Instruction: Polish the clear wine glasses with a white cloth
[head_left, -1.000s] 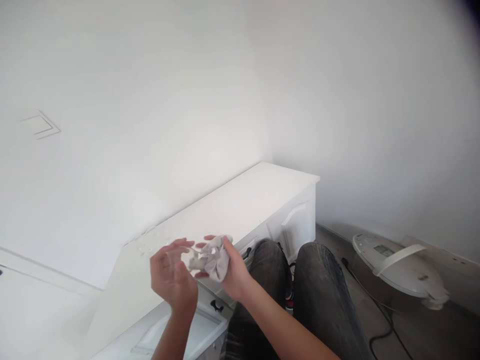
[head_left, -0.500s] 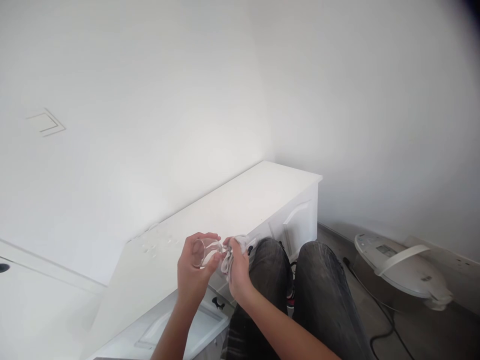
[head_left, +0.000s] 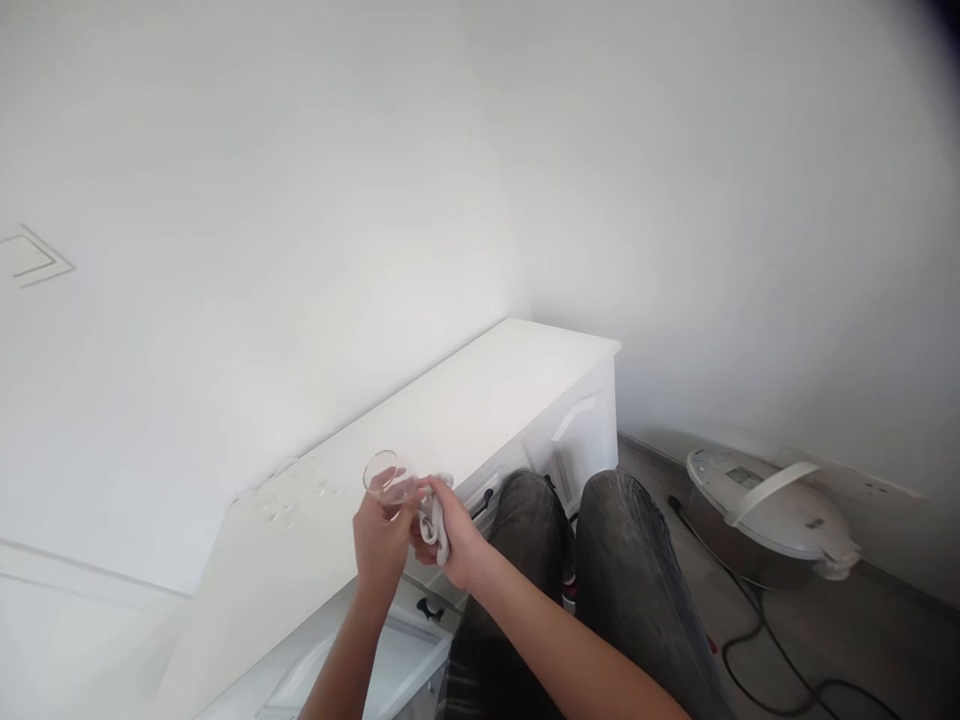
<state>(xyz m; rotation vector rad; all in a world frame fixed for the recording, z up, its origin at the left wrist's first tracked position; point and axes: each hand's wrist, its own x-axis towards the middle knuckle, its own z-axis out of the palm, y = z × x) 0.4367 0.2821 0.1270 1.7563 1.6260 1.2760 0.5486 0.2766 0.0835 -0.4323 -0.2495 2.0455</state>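
A clear, round-rimmed glass (head_left: 391, 478) is held above the front part of the white cabinet top, its open rim tilted up and to the left. My left hand (head_left: 379, 530) is closed round the glass from below, fingers behind it and thumb in front. A crumpled white-grey cloth (head_left: 435, 528) is bunched in my right hand (head_left: 459, 535), which is closed on it. Cloth and right fingertips are close against the glass's right end; the exact contact is hidden by the fingers.
The white cabinet (head_left: 465, 400) stands along the wall, with small clear pieces or drops (head_left: 281, 505) on its left part. A cabinet door or drawer front with a black handle (head_left: 430, 609) is below. A rice cooker (head_left: 772, 510) sits on the floor at right, beside a black cord (head_left: 757, 610).
The glass has turned so its rim points up and left, and my left hand now grips it lower. My right hand with the cloth has shifted left. The whole view has swung slightly right.
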